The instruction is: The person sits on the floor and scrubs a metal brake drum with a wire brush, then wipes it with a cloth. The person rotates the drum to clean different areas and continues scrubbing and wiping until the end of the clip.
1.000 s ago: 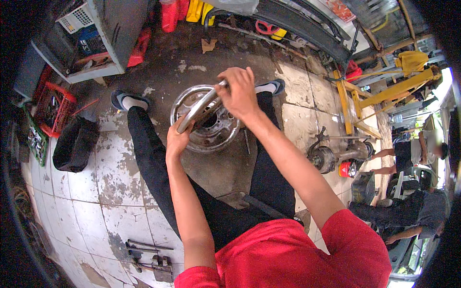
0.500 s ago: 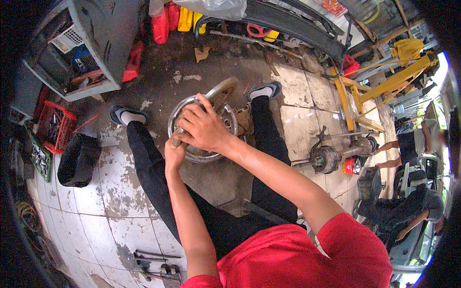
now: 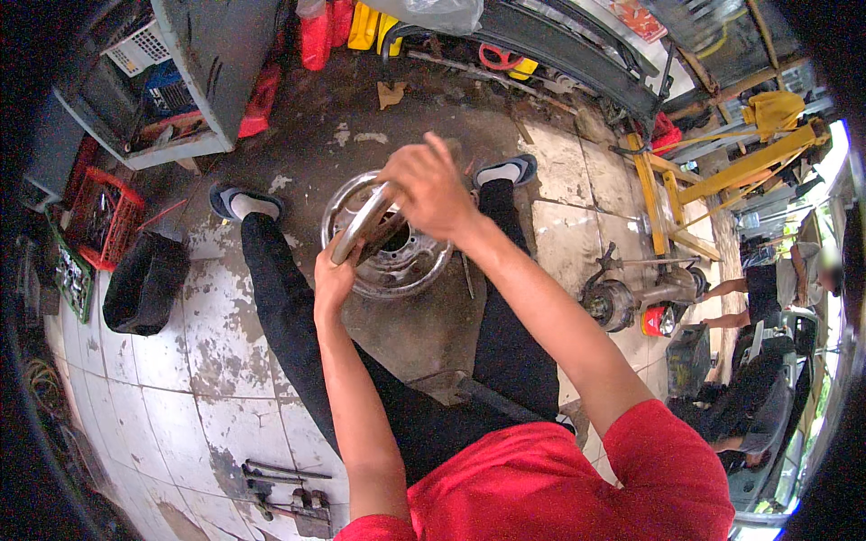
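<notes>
A curved metal brake shoe [image 3: 364, 218] stands tilted in my hands above a silvery steel wheel rim [image 3: 392, 281]. My left hand [image 3: 335, 287] is closed around its near, lower end. Over the far, upper end is my right hand [image 3: 424, 185], smeared by motion, with its fingers curled and the index finger raised. The undersides of those fingers are hidden, so whatever may be pinched there does not show. On the floor between my feet lies the wheel rim, partly covered by the shoe and my hands.
To the right lies an axle with a drum-like hub [image 3: 610, 305], and a red can [image 3: 658, 320] beside it. Left are a black container [image 3: 144, 281], a red crate [image 3: 110, 216] and a grey cabinet [image 3: 203, 77]. Tools [image 3: 287, 473] lie lower left. Other people [image 3: 794, 270] are far right.
My right hand has slid away from my left, up and to the right along the brake shoe. The shoe's curved outer face now shows between my hands, and its far end is covered.
</notes>
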A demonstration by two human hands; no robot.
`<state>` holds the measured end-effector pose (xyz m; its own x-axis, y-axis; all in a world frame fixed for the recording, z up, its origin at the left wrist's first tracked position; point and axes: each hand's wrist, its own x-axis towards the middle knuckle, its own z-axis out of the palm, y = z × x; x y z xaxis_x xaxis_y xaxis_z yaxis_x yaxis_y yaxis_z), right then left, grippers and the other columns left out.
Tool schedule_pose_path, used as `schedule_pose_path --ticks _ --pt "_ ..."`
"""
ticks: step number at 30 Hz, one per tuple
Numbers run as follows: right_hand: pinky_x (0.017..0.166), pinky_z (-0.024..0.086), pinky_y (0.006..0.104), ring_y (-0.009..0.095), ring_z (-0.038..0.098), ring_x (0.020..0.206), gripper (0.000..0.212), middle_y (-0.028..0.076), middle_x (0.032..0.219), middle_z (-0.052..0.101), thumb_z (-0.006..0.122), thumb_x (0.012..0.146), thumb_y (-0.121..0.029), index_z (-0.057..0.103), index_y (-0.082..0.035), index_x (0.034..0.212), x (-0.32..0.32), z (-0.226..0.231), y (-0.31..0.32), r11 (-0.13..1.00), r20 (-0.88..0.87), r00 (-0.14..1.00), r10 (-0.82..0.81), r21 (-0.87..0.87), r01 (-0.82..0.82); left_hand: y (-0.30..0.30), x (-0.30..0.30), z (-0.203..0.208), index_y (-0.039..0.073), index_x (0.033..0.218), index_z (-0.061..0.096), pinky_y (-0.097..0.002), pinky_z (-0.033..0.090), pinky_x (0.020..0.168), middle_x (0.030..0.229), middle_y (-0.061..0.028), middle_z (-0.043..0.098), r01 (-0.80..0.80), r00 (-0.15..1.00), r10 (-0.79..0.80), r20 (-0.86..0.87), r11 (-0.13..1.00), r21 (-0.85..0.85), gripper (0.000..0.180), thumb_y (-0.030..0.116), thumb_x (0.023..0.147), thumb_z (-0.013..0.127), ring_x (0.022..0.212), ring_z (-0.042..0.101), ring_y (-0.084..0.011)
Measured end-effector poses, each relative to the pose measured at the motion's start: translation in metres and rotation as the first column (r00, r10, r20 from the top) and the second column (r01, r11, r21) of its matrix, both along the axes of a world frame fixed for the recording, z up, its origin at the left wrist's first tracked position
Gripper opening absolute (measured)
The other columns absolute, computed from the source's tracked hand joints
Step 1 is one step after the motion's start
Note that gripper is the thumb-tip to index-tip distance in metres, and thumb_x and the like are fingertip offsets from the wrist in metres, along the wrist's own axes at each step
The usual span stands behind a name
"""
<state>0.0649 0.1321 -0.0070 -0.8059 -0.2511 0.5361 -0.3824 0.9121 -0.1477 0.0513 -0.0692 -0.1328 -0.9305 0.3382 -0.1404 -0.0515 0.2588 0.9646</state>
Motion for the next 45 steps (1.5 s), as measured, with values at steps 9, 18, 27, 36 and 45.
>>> schedule_pose_path --ticks 9,18,27,36,45 --pt "0.090 0.041 0.0452 0.035 0.055 0.097 0.020 0.013 0.095 0.062 0.057 0.093 -0.024 0.062 -0.005 0.092 -0.011 -0.013 0.037 0.948 -0.007 0.994 -0.111 -0.302 0.104 -0.001 0.000 -0.004 0.009 0.120 0.067 -0.0322 0.049 0.086 0.101 -0.0153 0.071 -0.001 1.000 0.002 0.015 0.999 -0.035 0.036 0.030 0.091 0.069 0.096 0.068 -0.0220" --pt "0.090 0.041 0.0467 0.036 0.055 0.096 0.023 0.014 0.092 0.062 0.060 0.092 -0.027 0.061 -0.004 0.091 -0.008 -0.016 0.032 0.944 -0.050 0.986 -0.156 -0.302 0.134 -0.001 -0.001 -0.010 0.008 0.120 0.067 -0.0340 0.048 0.088 0.103 -0.0156 0.072 -0.011 1.000 0.012 0.014 0.998 -0.066 0.038 0.032 0.090 0.069 0.099 0.068 -0.0243" --pt "0.088 0.041 0.0451 0.035 0.055 0.093 0.026 0.014 0.089 0.062 0.054 0.096 -0.025 0.062 -0.002 0.085 -0.017 -0.023 0.037 0.871 -0.021 0.978 -0.206 -0.461 0.173 0.001 0.000 -0.002 0.008 0.121 0.066 -0.0338 0.048 0.087 0.104 -0.0162 0.071 -0.025 0.999 0.027 0.041 0.997 -0.067 0.040 0.034 0.091 0.069 0.098 0.067 -0.0221" --pt "0.085 0.042 0.0452 0.036 0.055 0.093 0.037 0.016 0.089 0.063 0.050 0.100 -0.030 0.063 -0.001 0.081 -0.021 -0.031 0.049 0.774 0.079 0.960 -0.270 -0.574 0.265 0.001 0.000 -0.003 0.009 0.122 0.066 -0.0341 0.049 0.088 0.106 -0.0161 0.071 -0.009 0.998 0.018 0.059 0.989 -0.146 0.041 0.035 0.091 0.069 0.100 0.068 -0.0240" --pt "0.082 0.044 0.0464 0.038 0.056 0.091 0.041 0.018 0.088 0.063 0.051 0.100 -0.034 0.064 0.001 0.084 -0.021 -0.027 0.049 0.756 0.166 0.941 -0.295 -0.561 0.336 -0.002 0.000 -0.003 0.010 0.123 0.066 -0.0338 0.048 0.089 0.107 -0.0169 0.071 0.004 1.000 -0.003 0.008 0.995 -0.104 0.042 0.036 0.090 0.069 0.103 0.067 -0.0259"
